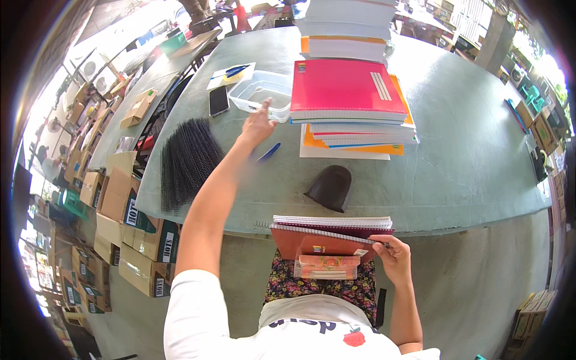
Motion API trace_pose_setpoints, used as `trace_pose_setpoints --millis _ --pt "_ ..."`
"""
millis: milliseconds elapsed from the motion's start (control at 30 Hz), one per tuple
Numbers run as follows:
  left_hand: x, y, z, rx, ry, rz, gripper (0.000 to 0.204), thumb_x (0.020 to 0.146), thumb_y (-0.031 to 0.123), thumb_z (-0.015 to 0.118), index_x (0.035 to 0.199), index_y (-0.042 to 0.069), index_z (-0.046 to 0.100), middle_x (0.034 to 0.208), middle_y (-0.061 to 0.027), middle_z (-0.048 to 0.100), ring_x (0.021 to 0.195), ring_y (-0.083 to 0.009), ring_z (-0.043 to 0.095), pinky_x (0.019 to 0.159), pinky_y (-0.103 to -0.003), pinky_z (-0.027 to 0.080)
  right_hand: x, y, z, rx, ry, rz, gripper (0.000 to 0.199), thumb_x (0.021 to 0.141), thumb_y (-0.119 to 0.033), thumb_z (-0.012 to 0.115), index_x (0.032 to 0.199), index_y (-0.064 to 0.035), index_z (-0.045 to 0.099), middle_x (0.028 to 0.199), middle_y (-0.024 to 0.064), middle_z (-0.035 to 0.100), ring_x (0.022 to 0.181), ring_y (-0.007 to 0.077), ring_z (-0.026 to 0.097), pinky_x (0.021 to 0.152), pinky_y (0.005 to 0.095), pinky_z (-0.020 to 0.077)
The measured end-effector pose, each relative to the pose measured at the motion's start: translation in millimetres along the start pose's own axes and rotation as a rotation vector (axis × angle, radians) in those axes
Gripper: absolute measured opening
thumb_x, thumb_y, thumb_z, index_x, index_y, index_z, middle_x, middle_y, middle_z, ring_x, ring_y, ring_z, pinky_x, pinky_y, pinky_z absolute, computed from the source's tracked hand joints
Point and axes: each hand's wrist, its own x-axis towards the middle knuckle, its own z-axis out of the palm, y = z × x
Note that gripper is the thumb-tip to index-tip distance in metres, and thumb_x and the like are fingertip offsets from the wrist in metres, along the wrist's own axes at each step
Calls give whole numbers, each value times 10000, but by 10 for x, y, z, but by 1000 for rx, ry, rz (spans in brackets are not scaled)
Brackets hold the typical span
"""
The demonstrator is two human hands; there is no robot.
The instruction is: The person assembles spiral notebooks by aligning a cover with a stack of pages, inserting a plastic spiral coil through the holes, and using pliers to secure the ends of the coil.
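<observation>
My left hand [258,127] reaches across the table to the near rim of a clear plastic tub [240,96]. Its index finger is stretched out over the tub, and I see nothing held. My right hand [394,257] pinches the right end of a reddish-brown spiral notebook [285,243] at the table's near edge. White pages show behind its cover, and a thin wire coil [262,225] sticks out at the left. Against the notebook's lower front is a peach-coloured packet [329,262]. A dark brown rounded piece [331,187] lies just beyond, and a blue pen-like tool [269,152] near my left forearm.
A tall stack of notebooks, topped in front by a pink one [342,87], stands mid-table. Black binding coils [189,159] lie at left. Beyond them are a phone [219,101] and blue-handled pliers [237,71] on paper. Cardboard boxes [144,258] fill the left floor.
</observation>
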Motion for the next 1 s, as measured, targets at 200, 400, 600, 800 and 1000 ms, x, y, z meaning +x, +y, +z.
trace_pose_setpoints --millis 200,400,600,800,1000 --pt "209 -377 -133 -78 -327 -10 243 728 -4 489 929 87 591 864 -186 629 917 -363 597 819 -435 471 -26 -96 3 -129 -3 -25 138 811 -18 647 948 -5 659 839 37 675 787 76 591 705 225 466" --pt "-426 -453 -529 94 217 353 184 759 -2 484 916 52 562 909 -162 600 900 -344 603 753 -402 495 -51 6 -134 36 -45 96 196 780 -7 677 973 0 644 885 67 673 802 121 612 733 245 467" --pt "-1166 -34 -181 49 -154 58 238 818 28 525 1053 32 559 963 -199 529 809 -372 592 746 -442 496 321 -740 65 -727 -474 -198 328 749 -232 715 1002 -36 642 948 176 652 848 303 635 735 359 498" --pt "-1465 -291 -451 -25 -312 134 264 833 62 516 1087 83 588 1025 -207 502 894 -371 573 799 -408 482 503 -874 792 -872 -698 -312 332 839 -239 579 1081 -12 594 930 188 642 882 354 599 756 427 468" --pt "-1848 -71 -585 109 -202 130 448 806 253 594 1213 76 530 1107 -223 496 999 -347 510 872 -408 437 549 -683 1436 -745 -752 -419 312 832 -188 577 1081 -1 587 918 188 640 862 346 606 735 416 476"
